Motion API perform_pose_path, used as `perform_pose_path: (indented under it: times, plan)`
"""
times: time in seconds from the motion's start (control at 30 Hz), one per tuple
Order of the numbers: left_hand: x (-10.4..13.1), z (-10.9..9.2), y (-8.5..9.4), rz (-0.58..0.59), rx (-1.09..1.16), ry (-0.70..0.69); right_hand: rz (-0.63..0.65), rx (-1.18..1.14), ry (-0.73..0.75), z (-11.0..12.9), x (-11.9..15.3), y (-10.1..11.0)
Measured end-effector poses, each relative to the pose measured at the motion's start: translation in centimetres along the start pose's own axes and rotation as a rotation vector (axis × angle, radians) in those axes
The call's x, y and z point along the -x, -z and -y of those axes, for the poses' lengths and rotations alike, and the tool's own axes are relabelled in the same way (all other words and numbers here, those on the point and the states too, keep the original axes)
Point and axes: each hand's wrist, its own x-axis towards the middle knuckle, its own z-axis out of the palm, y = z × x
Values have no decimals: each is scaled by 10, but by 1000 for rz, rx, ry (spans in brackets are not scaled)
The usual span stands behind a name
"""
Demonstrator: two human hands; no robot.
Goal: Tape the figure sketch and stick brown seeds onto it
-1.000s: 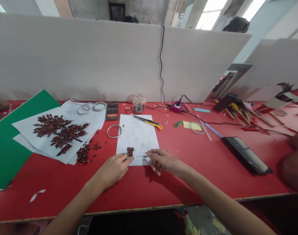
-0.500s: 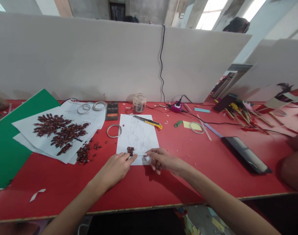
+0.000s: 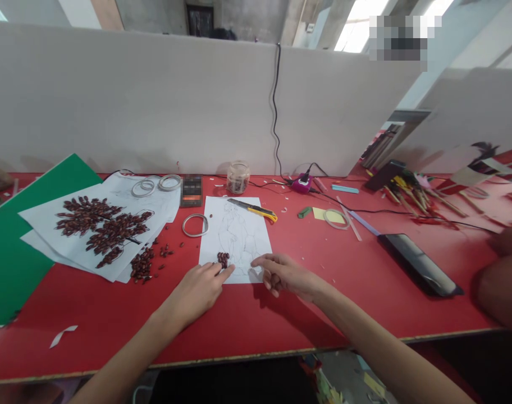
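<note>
A white sheet with a pencil line drawing (image 3: 216, 227) lies on the table. Near its lower left part, small dark brown seeds (image 3: 223, 259) sit in a tight cluster. My left hand (image 3: 201, 285) rests palm down at the sheet's lower edge, fingers stretched out beside the seeds. Over the lower right edge of the sheet is my right hand (image 3: 281, 273), its fingers curled and the tips drawn together; whatever they may hold is too small to see. A yellow box cutter (image 3: 260, 212) lies across the sheet's top right.
At left, a seed-covered tree picture (image 3: 113, 224) overlaps a green board (image 3: 12, 264); loose seeds (image 3: 142, 264) lie beside it. Further back stand a glass jar (image 3: 238, 177), a calculator-like device (image 3: 191, 191) and tape rolls (image 3: 195, 225). A black case (image 3: 420, 264) lies right, near another person's arm (image 3: 502, 286).
A thin pale line between my fingertips is no longer visible. My right fingertips have shifted slightly; my left hand stays by the seeds. The whole view has moved a little.
</note>
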Motion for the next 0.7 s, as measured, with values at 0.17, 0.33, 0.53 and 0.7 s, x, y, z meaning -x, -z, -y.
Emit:
perform_pose_path:
  times: [0.17, 0.33, 0.53, 0.7]
  plan:
    - [2, 3, -1, -8, 14, -6, -209, 453, 268, 16, 11, -18]
    - [5, 3, -2, 2, 35, 19, -410, 888, 441, 28, 15, -34]
    - [9, 1, -5, 4, -19, 9, -416, 1196, 377, 11, -2, -33]
    - [10, -4, -8, -30, -96, -4, -451, 1134, 389, 0, -10, -36]
